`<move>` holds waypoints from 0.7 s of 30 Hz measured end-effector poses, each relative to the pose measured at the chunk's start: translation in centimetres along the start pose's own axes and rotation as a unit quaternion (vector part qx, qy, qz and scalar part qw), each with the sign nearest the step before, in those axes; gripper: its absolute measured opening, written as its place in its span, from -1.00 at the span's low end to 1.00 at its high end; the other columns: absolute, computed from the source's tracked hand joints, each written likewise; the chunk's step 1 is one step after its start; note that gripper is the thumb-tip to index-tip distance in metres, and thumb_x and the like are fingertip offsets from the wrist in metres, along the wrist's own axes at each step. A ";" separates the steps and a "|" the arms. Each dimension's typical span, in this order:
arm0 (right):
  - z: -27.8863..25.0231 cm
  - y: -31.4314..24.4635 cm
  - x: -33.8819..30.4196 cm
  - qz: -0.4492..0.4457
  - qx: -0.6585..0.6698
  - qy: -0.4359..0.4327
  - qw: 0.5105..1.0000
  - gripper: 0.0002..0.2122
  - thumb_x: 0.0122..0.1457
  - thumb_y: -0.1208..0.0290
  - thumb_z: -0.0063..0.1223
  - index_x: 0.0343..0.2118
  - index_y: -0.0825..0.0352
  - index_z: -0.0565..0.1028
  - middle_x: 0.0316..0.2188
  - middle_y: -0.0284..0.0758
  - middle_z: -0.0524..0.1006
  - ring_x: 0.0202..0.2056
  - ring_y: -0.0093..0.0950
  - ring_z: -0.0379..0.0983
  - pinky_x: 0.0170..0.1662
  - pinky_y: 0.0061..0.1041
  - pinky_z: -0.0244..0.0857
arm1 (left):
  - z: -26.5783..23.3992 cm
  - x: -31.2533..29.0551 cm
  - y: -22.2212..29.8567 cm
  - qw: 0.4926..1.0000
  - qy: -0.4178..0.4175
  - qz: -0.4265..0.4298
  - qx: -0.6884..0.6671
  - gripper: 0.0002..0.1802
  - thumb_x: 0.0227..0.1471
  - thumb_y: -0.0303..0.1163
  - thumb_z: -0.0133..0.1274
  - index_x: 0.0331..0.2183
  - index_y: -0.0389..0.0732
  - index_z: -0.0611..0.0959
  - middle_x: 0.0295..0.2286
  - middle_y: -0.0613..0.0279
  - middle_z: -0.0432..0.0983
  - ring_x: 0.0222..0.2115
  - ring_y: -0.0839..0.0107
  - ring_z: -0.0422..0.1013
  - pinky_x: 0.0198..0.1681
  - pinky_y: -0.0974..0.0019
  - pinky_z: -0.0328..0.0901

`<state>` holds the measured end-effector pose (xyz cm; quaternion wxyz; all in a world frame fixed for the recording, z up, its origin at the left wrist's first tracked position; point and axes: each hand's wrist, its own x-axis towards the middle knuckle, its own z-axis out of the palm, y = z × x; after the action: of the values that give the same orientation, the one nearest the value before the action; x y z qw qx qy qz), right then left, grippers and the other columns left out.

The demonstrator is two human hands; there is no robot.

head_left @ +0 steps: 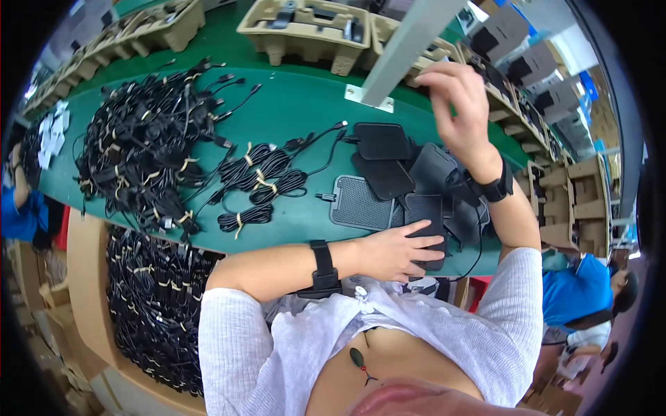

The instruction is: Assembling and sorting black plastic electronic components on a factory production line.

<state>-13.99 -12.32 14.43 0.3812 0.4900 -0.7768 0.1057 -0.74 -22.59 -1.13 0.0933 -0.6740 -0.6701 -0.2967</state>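
My left hand lies with fingers spread over a dark rectangular pad near the bench's front edge, pressing on its top without wrapping round it. Raised above the pile's far right side is my right hand, its fingers loosely bent and the thumb apart; nothing shows in it. Beside my left hand lies a flat pad with a meshed face and a short cable plug. Two smooth black pads, one far and one nearer, overlap behind it. Dark moulded pieces sit under my right wrist.
Bundled black cables lie left of the pads, with a larger cable heap farther left. A cardboard box of cables stands below. A metal post rises from the green bench. Moulded trays line the back.
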 end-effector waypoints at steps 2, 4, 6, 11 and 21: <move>1.4 -2.5 1.6 -0.021 0.038 -0.036 0.998 -0.77 -0.12 0.70 -0.01 -0.36 0.30 0.47 -0.32 -0.30 0.47 -0.28 -0.33 0.37 -0.24 -0.44 0.20 | 0.0 -0.2 -0.4 1.000 -0.012 -0.015 0.019 -0.64 -0.18 -0.08 0.07 -0.24 0.11 0.62 0.09 0.30 0.13 0.18 0.23 -0.09 0.22 -0.07 -0.23; 3.6 -4.4 2.6 -0.037 0.117 -0.069 0.990 -0.77 -0.13 0.68 -0.01 -0.35 0.30 0.46 -0.33 -0.29 0.46 -0.28 -0.31 0.37 -0.23 -0.42 0.20 | 0.3 -0.5 -1.1 0.994 0.027 -0.089 0.060 -0.69 -0.18 -0.09 0.09 -0.29 0.16 0.64 0.08 0.31 0.14 0.17 0.24 -0.07 0.22 -0.05 -0.24; 5.9 -6.3 3.3 -0.054 0.186 -0.129 0.972 -0.80 -0.07 0.59 0.04 -0.33 0.27 0.46 -0.34 -0.33 0.44 -0.25 -0.32 0.36 -0.21 -0.40 0.19 | 0.2 -0.7 -1.2 0.990 0.042 -0.120 0.060 -0.71 -0.16 -0.15 0.07 -0.27 0.21 0.64 0.06 0.31 0.19 0.15 0.26 -0.01 0.20 -0.04 -0.17; 11.6 -10.5 4.7 -0.108 0.215 -0.235 0.942 -0.75 0.00 0.42 0.08 -0.21 0.22 0.42 -0.29 -0.35 0.44 -0.22 -0.39 0.35 -0.19 -0.44 0.18 | 0.3 -0.8 -2.8 0.978 0.109 -0.172 0.039 -0.77 -0.18 -0.31 0.00 -0.38 0.06 0.66 -0.05 0.30 0.35 0.10 0.31 0.11 0.05 0.23 0.13; 15.4 -10.9 6.6 -0.064 0.270 -0.451 0.848 -0.71 -0.06 0.14 0.16 -0.39 0.25 0.47 -0.43 -0.30 0.38 -0.24 -0.31 0.30 -0.17 -0.37 0.16 | -0.7 -1.3 -4.0 0.959 0.186 -0.200 -0.076 -0.80 -0.31 -0.52 -0.03 -0.52 -0.11 0.63 -0.15 0.22 0.44 -0.01 0.25 0.24 0.04 0.26 0.13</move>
<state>-13.90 -30.54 6.15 -0.1528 0.6163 -0.7707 0.0538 -4.67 -23.76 -2.30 0.1039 -0.4642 -0.7375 -0.4793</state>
